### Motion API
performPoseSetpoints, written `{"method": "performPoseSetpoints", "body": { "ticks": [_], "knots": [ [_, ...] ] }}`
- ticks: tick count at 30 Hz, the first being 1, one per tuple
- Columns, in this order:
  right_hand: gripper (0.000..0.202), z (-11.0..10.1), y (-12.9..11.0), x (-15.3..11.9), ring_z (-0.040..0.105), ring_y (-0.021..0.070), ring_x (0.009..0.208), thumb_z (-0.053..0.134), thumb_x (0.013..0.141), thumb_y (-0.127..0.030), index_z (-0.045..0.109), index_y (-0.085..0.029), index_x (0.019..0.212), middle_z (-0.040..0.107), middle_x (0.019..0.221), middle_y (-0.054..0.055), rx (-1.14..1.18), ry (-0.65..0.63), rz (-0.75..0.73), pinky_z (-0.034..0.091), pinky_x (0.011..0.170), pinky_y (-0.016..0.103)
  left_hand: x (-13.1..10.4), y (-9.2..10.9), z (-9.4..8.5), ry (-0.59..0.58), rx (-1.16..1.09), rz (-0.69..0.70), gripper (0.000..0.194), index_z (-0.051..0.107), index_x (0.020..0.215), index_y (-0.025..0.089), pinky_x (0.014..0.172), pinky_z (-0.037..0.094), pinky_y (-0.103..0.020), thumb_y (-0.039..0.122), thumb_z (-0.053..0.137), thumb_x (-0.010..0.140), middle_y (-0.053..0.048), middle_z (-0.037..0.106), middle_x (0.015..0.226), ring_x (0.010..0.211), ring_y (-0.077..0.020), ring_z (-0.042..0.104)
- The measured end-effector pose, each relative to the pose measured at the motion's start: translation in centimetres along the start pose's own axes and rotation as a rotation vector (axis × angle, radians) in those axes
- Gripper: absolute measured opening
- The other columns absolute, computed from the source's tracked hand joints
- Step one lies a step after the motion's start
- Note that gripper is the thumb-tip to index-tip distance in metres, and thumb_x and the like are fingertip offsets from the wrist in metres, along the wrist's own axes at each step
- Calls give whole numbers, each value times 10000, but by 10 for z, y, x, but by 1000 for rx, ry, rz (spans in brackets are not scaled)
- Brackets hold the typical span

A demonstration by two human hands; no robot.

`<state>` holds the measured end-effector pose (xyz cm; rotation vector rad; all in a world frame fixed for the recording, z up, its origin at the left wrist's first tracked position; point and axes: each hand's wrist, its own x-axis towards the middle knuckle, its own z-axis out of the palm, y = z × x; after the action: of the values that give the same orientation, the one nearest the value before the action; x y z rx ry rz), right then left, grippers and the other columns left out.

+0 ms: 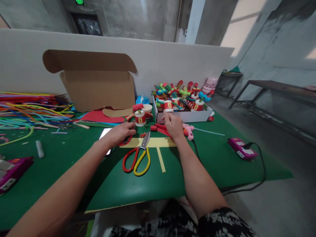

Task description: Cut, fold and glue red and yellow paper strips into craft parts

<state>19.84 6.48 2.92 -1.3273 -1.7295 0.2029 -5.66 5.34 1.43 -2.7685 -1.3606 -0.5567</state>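
My right hand (173,124) reaches to the front edge of a white box (184,116) filled with colourful cup figures; its fingers are closed at the base of a red and white paper cup (168,106). My left hand (122,132) is bent over a red object (126,141), its fingertips partly hidden. Just beyond it stands a cup figure (140,118) with striped coiled arms and a red top. Scissors (141,154) with one red and one yellow handle lie between my arms, their blades over a pale yellow strip (158,142). A pink and red glue gun (189,131) rests beside my right hand.
Coloured pipe cleaners (37,110) are heaped at the left, near an open cardboard box (98,87). Purple packages lie at the left edge and at the right (242,148), the right one with a black cable. A phone (105,133) lies under my left wrist.
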Motion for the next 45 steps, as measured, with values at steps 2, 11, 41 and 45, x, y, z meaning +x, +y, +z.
{"method": "performPoseSetpoints", "body": {
  "ticks": [2,11,41,45],
  "knots": [
    [472,1,0,0,586,134,634,308,919,-430,647,-191,694,649,649,29,-7,-19,-9,374,631,230,-2,-3,1,-137,88,87,266,665,894,259,806,448,-317,140,481,744,-52,585,1162,1038,-231,543],
    [355,3,10,0,507,106,534,494,825,-384,594,-175,555,599,556,-7,-62,-378,-107,309,528,223,-7,2,3,-149,156,112,418,615,1095,306,773,424,-278,85,436,789,-53,623,1119,964,-200,568],
    [327,51,-24,-25,456,65,503,785,497,-353,592,-156,672,557,589,-45,1065,-285,519,340,472,204,11,71,31,-8,-1399,-524,466,647,705,94,415,273,-179,557,652,658,-15,564,562,416,-41,357],
    [405,44,-27,-25,489,70,503,794,502,-374,589,-168,784,564,616,-47,1133,-437,539,371,462,197,10,72,25,-31,-1392,-525,468,657,693,88,401,224,-184,555,645,665,-44,603,589,400,-34,331]
  ]
}}
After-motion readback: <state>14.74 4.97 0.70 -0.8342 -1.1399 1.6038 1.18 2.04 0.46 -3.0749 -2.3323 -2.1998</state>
